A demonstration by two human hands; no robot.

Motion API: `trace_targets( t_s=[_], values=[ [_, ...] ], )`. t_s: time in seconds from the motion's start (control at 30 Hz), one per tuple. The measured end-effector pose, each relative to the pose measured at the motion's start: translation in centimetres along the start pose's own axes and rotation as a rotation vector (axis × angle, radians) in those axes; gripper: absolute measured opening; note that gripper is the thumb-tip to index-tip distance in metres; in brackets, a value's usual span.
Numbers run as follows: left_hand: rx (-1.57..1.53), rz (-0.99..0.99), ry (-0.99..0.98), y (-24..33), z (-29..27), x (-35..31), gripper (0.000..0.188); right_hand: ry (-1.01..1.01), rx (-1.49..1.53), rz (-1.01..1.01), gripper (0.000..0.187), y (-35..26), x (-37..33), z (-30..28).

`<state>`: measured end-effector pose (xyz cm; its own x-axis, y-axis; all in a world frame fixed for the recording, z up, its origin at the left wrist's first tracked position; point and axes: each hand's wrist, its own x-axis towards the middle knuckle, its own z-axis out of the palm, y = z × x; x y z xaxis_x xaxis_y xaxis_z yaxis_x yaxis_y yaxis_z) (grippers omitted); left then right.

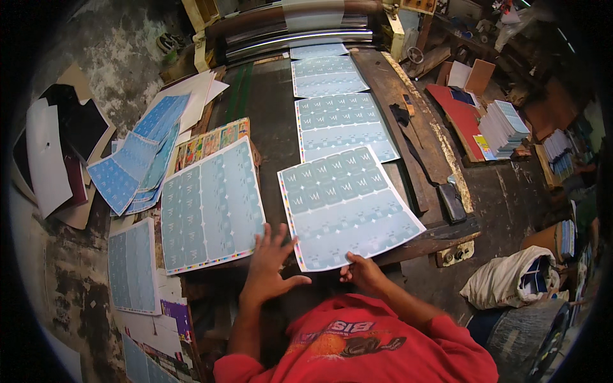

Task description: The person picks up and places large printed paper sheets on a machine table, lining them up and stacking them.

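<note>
With thumb and fingers pinched on its near edge, my right hand (365, 273) holds a printed sheet (348, 207) in pale blue-green, patterned with rows of card-like shapes. The sheet's near edge curls up a little. My left hand (271, 263) hovers with its fingers spread, between this sheet and a stack of similar sheets (214, 204) on the left. Whether its fingertips touch either one I cannot tell. Beyond the held sheet, more printed sheets (345, 121) lie in a line on the dark table, leading back to a machine with metal rollers (300, 37).
Blue printed sheets (131, 169) lie fanned out at the left, with another stack (134, 268) nearer me. A dark block (452, 203) hangs at the table's right edge. Further right are a red board (453, 118) with a pile of booklets (501, 131) and a white sack (514, 277).
</note>
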<state>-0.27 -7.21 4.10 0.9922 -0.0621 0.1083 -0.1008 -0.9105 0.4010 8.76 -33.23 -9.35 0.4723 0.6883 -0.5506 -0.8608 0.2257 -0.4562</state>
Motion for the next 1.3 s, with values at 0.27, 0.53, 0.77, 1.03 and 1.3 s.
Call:
trace_targets(
  t_s=[0.27, 0.53, 0.77, 1.03, 1.3],
  values=[
    [0.228, -0.326, 0.101, -4.8, 1.3, -1.1, 0.098, 0.072, 0.001, 0.033, 0.042, 2.6, -2.4, -1.6],
    [-0.008, -0.304, 0.222, -6.1, 1.9, -1.6, 0.054, 0.069, 0.007, -0.073, 0.050, -0.8, 0.4, -0.8],
    [-0.131, -0.426, 0.462, -6.3, 3.4, -1.2, 0.039, 0.121, 0.142, -0.202, 0.046, -0.7, 4.4, -0.5],
    [0.043, -0.400, 0.551, -5.9, 4.3, -0.4, 0.041, 0.235, 0.102, -0.262, 0.052, -2.3, 4.7, 7.3],
    [0.158, -0.456, 0.566, -5.5, 5.2, -0.1, 0.032, 0.064, -1.169, -0.998, 0.074, -20.4, 27.7, 13.4]
  ],
)
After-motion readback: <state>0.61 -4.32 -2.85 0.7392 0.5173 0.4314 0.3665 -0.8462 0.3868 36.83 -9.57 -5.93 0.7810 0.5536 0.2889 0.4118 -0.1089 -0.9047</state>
